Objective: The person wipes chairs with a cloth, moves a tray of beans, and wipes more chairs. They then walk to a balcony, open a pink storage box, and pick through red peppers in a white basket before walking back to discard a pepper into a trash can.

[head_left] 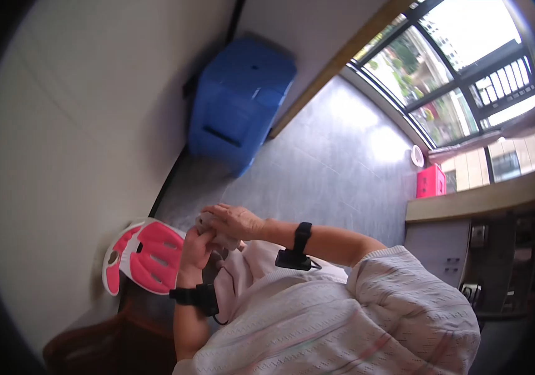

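Note:
My right hand point(236, 222) reaches in from the right and curls its fingers over a small whitish bundle that looks like cloth point(225, 241). Against its underside, my left hand point(196, 249) is closed, with fingers bent around the same bundle. The hands meet in front of my body and hide much of what they hold; I cannot tell its exact kind. Pale pink fabric point(235, 275) lies just below them, beside my patterned knit top point(317, 312). Black straps with small boxes sit on both of my forearms.
A pink-and-white plastic seat point(155, 257) stands left of my hands by the wall. Farther off is a blue plastic stool point(242, 94). Brown furniture point(92, 340) shows at lower left. Near the window are a pink box point(431, 181) and a white round basin point(417, 156).

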Tool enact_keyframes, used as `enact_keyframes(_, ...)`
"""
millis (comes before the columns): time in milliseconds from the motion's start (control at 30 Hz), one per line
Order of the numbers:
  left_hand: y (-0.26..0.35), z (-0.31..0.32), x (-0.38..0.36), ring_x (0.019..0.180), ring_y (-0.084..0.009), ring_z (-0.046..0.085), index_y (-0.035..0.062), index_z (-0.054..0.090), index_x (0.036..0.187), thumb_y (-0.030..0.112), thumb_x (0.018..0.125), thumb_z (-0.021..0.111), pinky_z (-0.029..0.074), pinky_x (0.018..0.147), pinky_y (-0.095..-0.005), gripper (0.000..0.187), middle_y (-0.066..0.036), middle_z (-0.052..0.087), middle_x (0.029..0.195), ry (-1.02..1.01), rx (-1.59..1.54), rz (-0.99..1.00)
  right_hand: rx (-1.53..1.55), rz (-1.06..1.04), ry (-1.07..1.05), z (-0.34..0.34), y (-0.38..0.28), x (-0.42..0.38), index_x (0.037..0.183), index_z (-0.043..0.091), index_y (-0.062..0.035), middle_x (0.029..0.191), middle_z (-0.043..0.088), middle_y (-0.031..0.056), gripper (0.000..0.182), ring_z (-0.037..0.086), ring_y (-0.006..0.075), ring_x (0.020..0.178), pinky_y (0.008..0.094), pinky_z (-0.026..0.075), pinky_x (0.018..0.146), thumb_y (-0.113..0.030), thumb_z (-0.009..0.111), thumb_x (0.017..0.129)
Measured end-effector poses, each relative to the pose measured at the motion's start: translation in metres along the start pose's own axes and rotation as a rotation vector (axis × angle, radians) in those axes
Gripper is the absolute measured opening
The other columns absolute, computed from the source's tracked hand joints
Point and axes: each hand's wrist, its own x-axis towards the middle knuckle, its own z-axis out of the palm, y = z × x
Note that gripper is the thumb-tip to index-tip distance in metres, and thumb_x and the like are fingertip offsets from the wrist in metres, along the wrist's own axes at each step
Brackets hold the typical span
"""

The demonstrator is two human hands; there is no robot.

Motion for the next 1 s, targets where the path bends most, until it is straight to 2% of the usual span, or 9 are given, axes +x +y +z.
enact_keyframes(33, -0.005, 0.0, 0.005, 0.073, -0.0147, 0.061, 0.0002, 0.055, 0.105, 0.01, 0.085, 0.056, 0.05, 0.058, -0.0274, 0.022, -0.006, 0.061, 0.09, -0.019, 0.087, -0.055, -0.036, -0.03, 0.049, 0.001, 0.014, -0.007, 0.126, 0.046, -0.0132, 0.108, 0.058, 0.0182, 0.038, 0.059, 0.0353, 0.095, 0.0415, 0.047, 0.082, -0.029, 0.044, 0.091)
enact_keyframes(67, -0.009, 0.005, 0.008, 0.07, -0.0139, 0.061, 0.0005, 0.055, 0.105, 0.012, 0.085, 0.056, 0.049, 0.054, -0.026, 0.023, -0.006, 0.061, 0.088, -0.031, 0.183, -0.105, -0.03, -0.014, 0.087, -0.008, 0.016, -0.016, 0.126, 0.046, -0.0132, 0.108, 0.058, 0.0182, 0.038, 0.059, 0.0353, 0.095, 0.0415, 0.047, 0.082, -0.029, 0.044, 0.091)
enact_keyframes(133, -0.013, 0.027, 0.011, 0.066, -0.0124, 0.059, 0.0013, 0.056, 0.104, 0.016, 0.085, 0.059, 0.046, 0.051, -0.0234, 0.024, -0.004, 0.061, 0.084, -0.043, 0.229, -0.129, -0.02, 0.189, -0.004, -0.024, 0.018, -0.034, 0.125, 0.047, -0.0128, 0.098, 0.062, 0.0189, 0.038, 0.06, 0.0366, 0.088, 0.0424, 0.048, 0.077, -0.029, 0.045, 0.091)
enact_keyframes(167, -0.014, 0.038, 0.01, 0.064, -0.012, 0.059, 0.002, 0.057, 0.102, 0.018, 0.085, 0.06, 0.045, 0.05, -0.0231, 0.023, -0.004, 0.061, 0.084, -0.023, 0.237, -0.16, -0.017, 0.152, 0.068, -0.022, 0.028, -0.043, 0.125, 0.047, -0.0121, 0.091, 0.063, 0.0199, 0.037, 0.061, 0.0383, 0.082, 0.044, 0.048, 0.073, -0.028, 0.044, 0.091)
enact_keyframes(433, -0.028, 0.107, 0.078, 0.052, -0.0091, 0.053, 0.0041, 0.058, 0.101, 0.015, 0.086, 0.06, 0.043, 0.048, -0.0217, 0.019, -0.003, 0.061, 0.078, -0.19, 0.468, -0.19, 0.069, 0.233, 0.402, -0.096, 0.091, -0.108, 0.125, 0.047, -0.0111, 0.093, 0.063, 0.0206, 0.036, 0.06, 0.0393, 0.082, 0.0455, 0.047, 0.073, -0.027, 0.041, 0.094)
enact_keyframes(600, -0.094, 0.212, 0.149, 0.05, -0.0089, 0.054, 0.0032, 0.058, 0.103, 0.01, 0.085, 0.059, 0.044, 0.048, -0.0215, 0.019, -0.002, 0.061, 0.075, -0.287, 0.669, -0.292, 0.222, 0.314, 0.534, -0.166, 0.172, -0.192, 0.125, 0.048, -0.0113, 0.098, 0.062, 0.0212, 0.036, 0.06, 0.0395, 0.088, 0.0435, 0.047, 0.077, -0.027, 0.041, 0.094)
enact_keyframes(667, -0.124, 0.256, 0.168, 0.053, -0.0112, 0.058, 0.0039, 0.057, 0.102, 0.009, 0.087, 0.056, 0.045, 0.047, -0.0225, 0.016, -0.004, 0.061, 0.074, -0.366, 0.719, -0.392, 0.301, 0.363, 0.683, -0.184, 0.203, -0.227, 0.122, 0.05, -0.0092, 0.101, 0.061, 0.0216, 0.035, 0.059, 0.0388, 0.092, 0.0424, 0.047, 0.081, -0.027, 0.042, 0.093)
enact_keyframes(833, -0.193, 0.371, 0.215, 0.063, -0.0131, 0.062, 0.0008, 0.056, 0.111, 0.013, 0.086, 0.059, 0.047, 0.051, -0.0215, 0.028, -0.007, 0.063, 0.087, -0.584, 0.882, -0.46, 0.584, 0.397, 0.969, -0.234, 0.272, -0.321, 0.12, 0.053, -0.0073, 0.106, 0.061, 0.0158, 0.031, 0.058, 0.0266, 0.097, 0.0339, 0.044, 0.086, -0.021, 0.044, 0.093)
enact_keyframes(1000, -0.236, 0.436, 0.269, 0.064, -0.013, 0.063, 0.0011, 0.056, 0.111, 0.013, 0.084, 0.06, 0.048, 0.052, -0.0212, 0.03, -0.008, 0.064, 0.088, -0.685, 1.05, -0.5, 0.698, 0.391, 1.186, -0.244, 0.325, -0.371, 0.12, 0.053, -0.0053, 0.105, 0.061, 0.0126, 0.031, 0.057, 0.0215, 0.096, 0.0314, 0.043, 0.086, -0.019, 0.044, 0.093)
